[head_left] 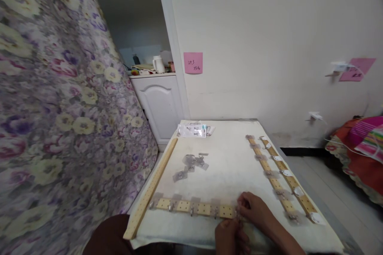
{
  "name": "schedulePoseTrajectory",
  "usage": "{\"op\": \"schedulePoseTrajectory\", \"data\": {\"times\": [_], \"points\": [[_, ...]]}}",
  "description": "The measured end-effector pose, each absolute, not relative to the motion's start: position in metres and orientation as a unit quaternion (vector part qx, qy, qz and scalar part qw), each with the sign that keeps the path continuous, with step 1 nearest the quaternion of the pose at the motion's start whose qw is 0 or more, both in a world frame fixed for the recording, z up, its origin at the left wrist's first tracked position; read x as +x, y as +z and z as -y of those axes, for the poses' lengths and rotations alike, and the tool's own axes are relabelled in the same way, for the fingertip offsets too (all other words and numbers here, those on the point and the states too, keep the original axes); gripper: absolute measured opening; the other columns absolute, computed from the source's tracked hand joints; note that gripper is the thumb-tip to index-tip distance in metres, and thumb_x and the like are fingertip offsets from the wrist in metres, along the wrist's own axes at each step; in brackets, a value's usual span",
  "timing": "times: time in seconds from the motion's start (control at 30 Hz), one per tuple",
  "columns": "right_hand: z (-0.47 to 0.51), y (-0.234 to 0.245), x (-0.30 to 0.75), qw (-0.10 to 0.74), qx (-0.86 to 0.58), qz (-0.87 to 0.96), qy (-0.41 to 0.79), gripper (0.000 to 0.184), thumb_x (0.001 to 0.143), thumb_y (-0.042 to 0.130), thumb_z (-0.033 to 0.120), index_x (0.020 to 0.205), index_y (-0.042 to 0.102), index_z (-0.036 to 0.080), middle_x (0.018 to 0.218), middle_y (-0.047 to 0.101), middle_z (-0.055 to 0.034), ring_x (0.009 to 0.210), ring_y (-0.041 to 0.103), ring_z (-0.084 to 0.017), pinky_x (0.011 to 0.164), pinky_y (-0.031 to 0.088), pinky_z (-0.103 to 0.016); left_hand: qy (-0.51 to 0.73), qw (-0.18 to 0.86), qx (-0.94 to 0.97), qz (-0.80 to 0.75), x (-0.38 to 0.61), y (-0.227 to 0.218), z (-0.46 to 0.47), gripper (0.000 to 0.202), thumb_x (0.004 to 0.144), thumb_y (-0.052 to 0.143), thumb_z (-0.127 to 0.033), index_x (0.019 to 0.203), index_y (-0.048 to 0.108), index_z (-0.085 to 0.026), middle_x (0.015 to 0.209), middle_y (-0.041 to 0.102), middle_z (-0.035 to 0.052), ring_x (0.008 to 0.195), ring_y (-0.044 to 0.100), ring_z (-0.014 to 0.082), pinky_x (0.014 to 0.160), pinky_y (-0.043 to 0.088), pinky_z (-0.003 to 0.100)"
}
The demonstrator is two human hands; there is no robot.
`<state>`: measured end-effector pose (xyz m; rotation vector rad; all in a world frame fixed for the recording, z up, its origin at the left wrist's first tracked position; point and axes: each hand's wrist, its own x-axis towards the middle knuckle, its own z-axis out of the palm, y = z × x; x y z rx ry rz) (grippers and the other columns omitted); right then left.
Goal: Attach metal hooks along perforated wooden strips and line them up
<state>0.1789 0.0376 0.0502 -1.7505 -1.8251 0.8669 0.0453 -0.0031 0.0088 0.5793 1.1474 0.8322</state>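
Before me a wooden strip with rows of holes (203, 208) lies crosswise near the table's front edge. Clear plastic squares with small metal pieces (192, 208) sit along it at intervals. At its right end my right hand (251, 207) has its fingers pinched together at one such clear square, beside a small shiny metal part (236, 214). Just below, my left hand (229, 234) is closed with fingers curled at the same end; what lies between its fingers is too small and hidden to make out. Loose clear squares with metal pieces (191, 164) are scattered farther back.
To the right lie a strip with clear squares (265, 164) and another with white round pieces (290, 180). A bare perforated wooden bar (152, 185) runs along the left edge. Small packages (191, 130) rest at the back. A floral curtain (74, 107) hangs left.
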Motion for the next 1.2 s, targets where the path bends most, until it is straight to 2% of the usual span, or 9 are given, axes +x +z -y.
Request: {"op": "schedulePoseTrajectory", "data": {"times": [0.17, 0.5, 0.6, 0.7, 0.87, 1.07, 1.2], "points": [[-0.04, 0.046, 0.181, 0.241, -0.631, 0.653, 0.343, 0.021, 0.066, 0.056, 0.021, 0.085, 0.063, 0.019, 0.069, 0.062, 0.0015, 0.066, 0.056, -0.015, 0.061, 0.038, -0.024, 0.362, 0.732, 0.254, -0.518, 0.045, 0.011, 0.003, 0.027, 0.073, 0.052, -0.045, 0.067, 0.054, -0.019, 0.044, 0.058, -0.0019, 0.033, 0.05, 0.0121, 0.036, 0.022, 0.023], [-0.046, 0.04, 0.183, 0.248, -0.616, 0.637, 0.391, 0.019, 0.063, 0.061, 0.02, 0.081, 0.065, 0.019, 0.067, 0.064, 0.0025, 0.064, 0.056, -0.013, 0.059, 0.039, -0.021, 0.37, 0.695, 0.243, -0.567, 0.054, 0.018, 0.002, 0.018, 0.07, 0.048, -0.034, 0.059, 0.051, -0.02, 0.037, 0.054, -0.0027, 0.027, 0.045, 0.0112, 0.034, 0.015, 0.023], [-0.047, 0.047, 0.191, 0.279, -0.6, 0.642, 0.386, 0.024, 0.068, 0.059, 0.024, 0.089, 0.065, 0.018, 0.066, 0.063, 0.0018, 0.063, 0.056, -0.015, 0.059, 0.041, -0.023, 0.376, 0.693, 0.253, -0.561, 0.053, 0.023, 0.003, 0.019, 0.068, 0.051, -0.036, 0.058, 0.051, -0.02, 0.038, 0.055, -0.0022, 0.027, 0.045, 0.011, 0.033, 0.017, 0.023], [-0.048, 0.059, 0.204, 0.346, -0.608, 0.632, 0.335, 0.026, 0.076, 0.052, 0.033, 0.094, 0.063, 0.018, 0.073, 0.065, -0.0014, 0.07, 0.059, -0.018, 0.064, 0.044, -0.026, 0.386, 0.692, 0.25, -0.556, 0.054, 0.024, 0.004, 0.023, 0.065, 0.052, -0.041, 0.061, 0.053, -0.019, 0.038, 0.055, -0.0023, 0.027, 0.046, 0.0102, 0.032, 0.016, 0.022], [-0.045, 0.074, 0.218, 0.397, -0.62, 0.612, 0.29, 0.023, 0.079, 0.048, 0.037, 0.086, 0.062, 0.02, 0.076, 0.066, -0.0027, 0.075, 0.06, -0.02, 0.068, 0.045, -0.028, 0.37, 0.693, 0.224, -0.577, 0.056, 0.021, 0.002, 0.03, 0.057, 0.056, -0.049, 0.059, 0.051, -0.019, 0.034, 0.053, -0.0018, 0.025, 0.043, 0.0111, 0.032, 0.013, 0.022], [-0.044, 0.072, 0.209, 0.361, -0.611, 0.633, 0.308, 0.015, 0.075, 0.049, 0.028, 0.074, 0.061, 0.019, 0.07, 0.064, -0.0008, 0.068, 0.056, -0.017, 0.063, 0.042, -0.026, 0.374, 0.692, 0.244, -0.567, 0.054, 0.029, 0.004, 0.037, 0.056, 0.059, -0.053, 0.061, 0.055, -0.017, 0.039, 0.056, -0.0004, 0.028, 0.044, 0.0105, 0.033, 0.016, 0.022], [-0.046, 0.065, 0.202, 0.336, -0.608, 0.642, 0.324, 0.012, 0.072, 0.051, 0.024, 0.07, 0.061, 0.018, 0.064, 0.062, 0.0005, 0.064, 0.055, -0.015, 0.059, 0.04, -0.024, 0.378, 0.692, 0.245, -0.563, 0.054, 0.031, 0.004, 0.034, 0.058, 0.058, -0.051, 0.059, 0.053, -0.018, 0.037, 0.054, -0.0008, 0.027, 0.044, 0.0108, 0.032, 0.016, 0.022]]}}
